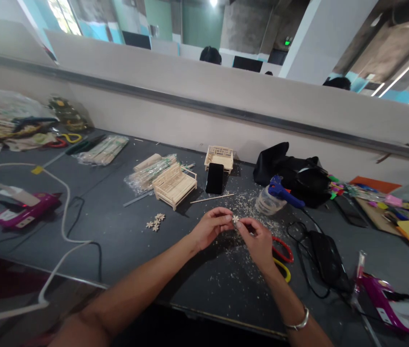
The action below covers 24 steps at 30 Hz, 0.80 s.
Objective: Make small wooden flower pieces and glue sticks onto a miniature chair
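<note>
A small pale wooden flower piece [235, 219] is pinched between the fingertips of my left hand [212, 226] and my right hand [258, 238], a little above the dark grey table [125, 231]. Both hands have their fingers closed on it. Several more flower pieces [156, 222] lie on the table to the left. A small wooden bench model [174, 185] stands behind them. Wood shavings [237, 270] are scattered under and around my hands.
A black phone [214, 178] leans on a second wooden model [219, 157]. A blue glue gun [284, 192] rests on a clear jar, red and yellow scissors [283, 258] lie by my right hand. Pink devices [23, 212] [388, 299], cables, stick packs and a black bag [291, 171] lie around.
</note>
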Available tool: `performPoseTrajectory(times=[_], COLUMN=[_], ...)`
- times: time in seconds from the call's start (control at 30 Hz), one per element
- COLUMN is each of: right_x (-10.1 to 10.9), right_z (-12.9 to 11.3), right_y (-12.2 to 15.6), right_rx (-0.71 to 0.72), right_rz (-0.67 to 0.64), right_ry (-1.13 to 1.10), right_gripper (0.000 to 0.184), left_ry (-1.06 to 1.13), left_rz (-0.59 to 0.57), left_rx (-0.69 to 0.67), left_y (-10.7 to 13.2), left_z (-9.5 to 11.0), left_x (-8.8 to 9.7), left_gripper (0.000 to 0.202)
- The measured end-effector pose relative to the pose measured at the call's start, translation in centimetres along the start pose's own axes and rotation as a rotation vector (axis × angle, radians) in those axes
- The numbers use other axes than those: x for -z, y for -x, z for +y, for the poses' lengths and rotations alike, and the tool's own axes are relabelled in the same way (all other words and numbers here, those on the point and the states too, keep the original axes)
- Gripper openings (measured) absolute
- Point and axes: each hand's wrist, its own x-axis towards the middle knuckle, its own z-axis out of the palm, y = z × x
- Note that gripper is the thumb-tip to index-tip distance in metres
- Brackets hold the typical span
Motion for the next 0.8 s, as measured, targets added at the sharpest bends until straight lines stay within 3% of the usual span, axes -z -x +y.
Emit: performPoseTrajectory(times=[0.8], right_x=[0.03], right_z=[0.01], right_y=[-0.08], right_rx=[-0.003], right_rz=[0.03], right_ry=[-0.029], right_gripper=[0.013], left_ry=[-0.269], left_rz=[0.002], left_rx=[-0.091], left_y=[0.25], left_z=[0.12], left_x=[-0.15], left_gripper=[0.033])
